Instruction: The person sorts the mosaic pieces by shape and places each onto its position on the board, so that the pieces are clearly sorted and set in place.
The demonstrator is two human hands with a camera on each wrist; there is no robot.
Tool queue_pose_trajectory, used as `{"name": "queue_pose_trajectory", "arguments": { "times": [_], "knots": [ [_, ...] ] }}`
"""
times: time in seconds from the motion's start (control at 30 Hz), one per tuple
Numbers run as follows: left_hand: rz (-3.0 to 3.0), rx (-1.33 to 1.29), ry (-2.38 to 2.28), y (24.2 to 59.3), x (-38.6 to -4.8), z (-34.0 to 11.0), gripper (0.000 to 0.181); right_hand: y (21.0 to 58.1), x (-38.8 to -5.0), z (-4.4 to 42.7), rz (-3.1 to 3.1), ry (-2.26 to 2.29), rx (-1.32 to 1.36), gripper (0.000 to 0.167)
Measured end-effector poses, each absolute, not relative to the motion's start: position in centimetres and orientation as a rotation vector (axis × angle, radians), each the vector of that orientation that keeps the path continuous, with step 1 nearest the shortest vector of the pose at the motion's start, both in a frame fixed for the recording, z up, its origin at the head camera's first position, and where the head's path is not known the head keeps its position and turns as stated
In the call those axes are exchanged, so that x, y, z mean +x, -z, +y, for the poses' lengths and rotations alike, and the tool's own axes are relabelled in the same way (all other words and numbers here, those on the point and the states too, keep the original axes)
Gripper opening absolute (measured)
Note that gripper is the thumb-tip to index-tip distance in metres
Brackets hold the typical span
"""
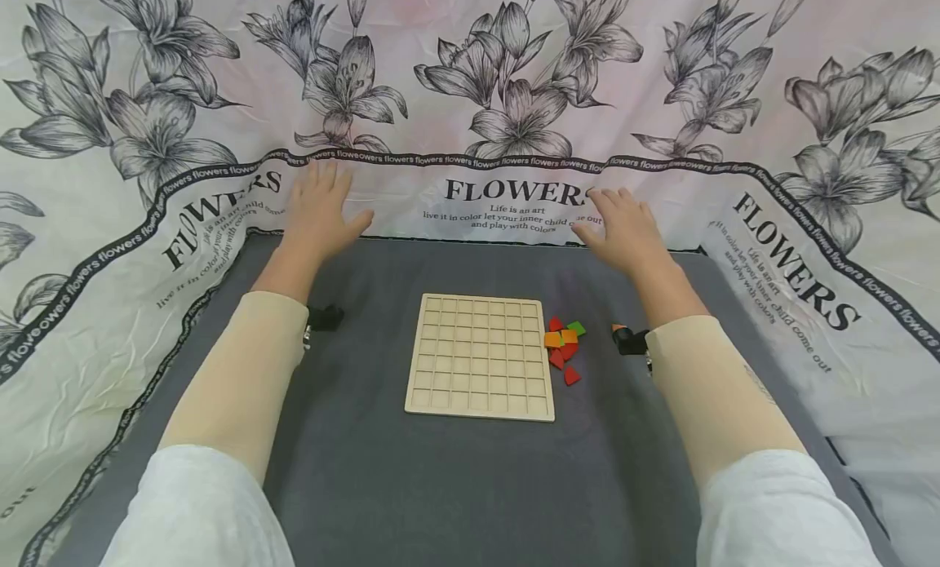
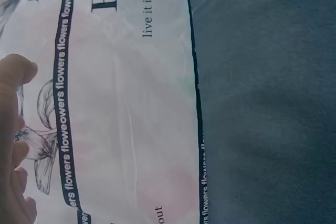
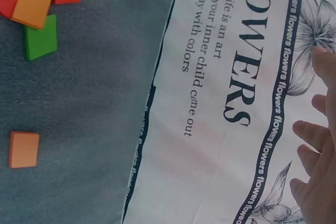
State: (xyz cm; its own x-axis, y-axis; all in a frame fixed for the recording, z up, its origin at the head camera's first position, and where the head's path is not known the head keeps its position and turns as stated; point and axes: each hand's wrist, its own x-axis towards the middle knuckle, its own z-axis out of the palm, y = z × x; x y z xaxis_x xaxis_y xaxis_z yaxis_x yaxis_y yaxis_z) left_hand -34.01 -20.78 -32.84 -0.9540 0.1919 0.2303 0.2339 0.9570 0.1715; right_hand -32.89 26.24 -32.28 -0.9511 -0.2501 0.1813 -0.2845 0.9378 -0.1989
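Note:
Both hands are raised over the far end of the grey table, holding nothing. The left hand has its fingers spread and thumb out to the side; part of that hand shows at the left of the left wrist view. Likewise, the right hand is held up with straight fingers. Between the forearms lies a pale wooden grid board. Beside its right edge is a small pile with orange blocks, a green piece and red pieces. A separate orange block lies apart.
A white cloth printed with flowers and lettering hangs behind the table and along both sides. Black wrist camera mounts stick out inward from both forearms. The grey tabletop extends toward the person.

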Motion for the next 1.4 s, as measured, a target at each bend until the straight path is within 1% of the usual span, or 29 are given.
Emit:
{"name": "queue_pose_trajectory", "arguments": {
  "times": [0.13,0.3,0.5,0.77,1.0,1.1,1.27,1.4],
  "knots": [
    [-2.87,-0.347,0.312,33.9,-33.1,-21.2,0.082,32.8,-31.9,26.7,-2.892,-0.374,0.448,0.069],
    [-2.824,-0.407,0.386,35.1,-31.5,-20.4,0.079,34.4,-30.9,26.9,-2.817,-0.506,0.488,0.062],
    [-2.809,-0.482,0.55,37.0,-29.5,-19.2,0.078,36.7,-29.3,26.6,-2.866,-0.701,0.462,0.064],
    [-2.756,-0.599,0.725,39.1,-26.8,-18.0,0.077,38.7,-27.4,27.3,-2.888,-0.832,0.387,0.058],
    [-2.732,-0.611,0.796,40.6,-24.2,-18.0,0.074,40.7,-25.1,27.5,-2.917,-1.021,0.314,0.061],
    [-2.726,-0.607,0.819,40.8,-23.6,-18.2,0.074,40.9,-24.5,27.5,-2.932,-1.077,0.273,0.063],
    [-2.749,-0.611,0.87,41.4,-23.3,-18.1,0.074,40.4,-23.8,28.1,-2.955,-1.114,0.222,0.065],
    [-2.709,-0.621,0.962,42.2,-23.4,-18.1,0.073,40.1,-23.9,29.0,-2.957,-1.107,0.171,0.064]
  ]
}}
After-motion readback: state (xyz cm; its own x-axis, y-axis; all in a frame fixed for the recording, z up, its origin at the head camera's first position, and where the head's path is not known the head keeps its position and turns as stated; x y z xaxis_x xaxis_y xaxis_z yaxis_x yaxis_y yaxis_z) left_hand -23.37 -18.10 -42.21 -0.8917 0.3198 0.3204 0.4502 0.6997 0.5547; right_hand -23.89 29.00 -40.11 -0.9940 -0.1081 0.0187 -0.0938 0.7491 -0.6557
